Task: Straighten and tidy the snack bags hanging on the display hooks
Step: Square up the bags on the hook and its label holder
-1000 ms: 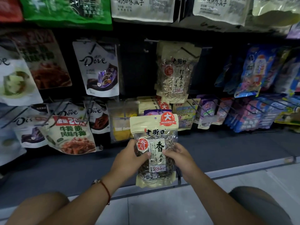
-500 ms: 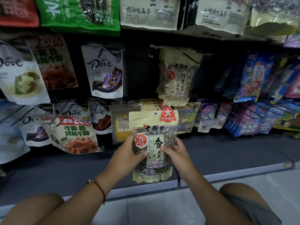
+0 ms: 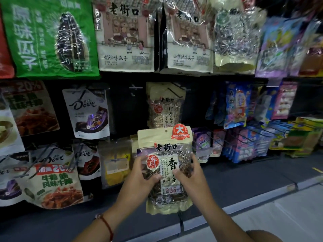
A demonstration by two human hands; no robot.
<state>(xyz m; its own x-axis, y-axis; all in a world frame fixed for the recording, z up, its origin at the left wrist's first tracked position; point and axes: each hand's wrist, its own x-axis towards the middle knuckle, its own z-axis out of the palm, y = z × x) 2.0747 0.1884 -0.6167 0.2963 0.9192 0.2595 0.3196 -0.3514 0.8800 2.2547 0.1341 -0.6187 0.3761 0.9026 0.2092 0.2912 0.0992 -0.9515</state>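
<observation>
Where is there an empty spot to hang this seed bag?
Both hands, left hand and right hand, hold the seed bag. A bare dark gap with a free hook lies between the Dove bag and the pale seed bag. The right side's blue packets are crowded.

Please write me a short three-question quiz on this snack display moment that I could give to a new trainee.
1. True or false: both the left hand and the right hand grip the sunflower seed bag.
2. Which number is printed on the held bag's lower label? A) 235 B) 500 C) 120
3. Fill in: the brand on the white bag hanging to the left of the pale seed bag reads ____.

Key: 1 true; 2 A; 3 Dove
</observation>
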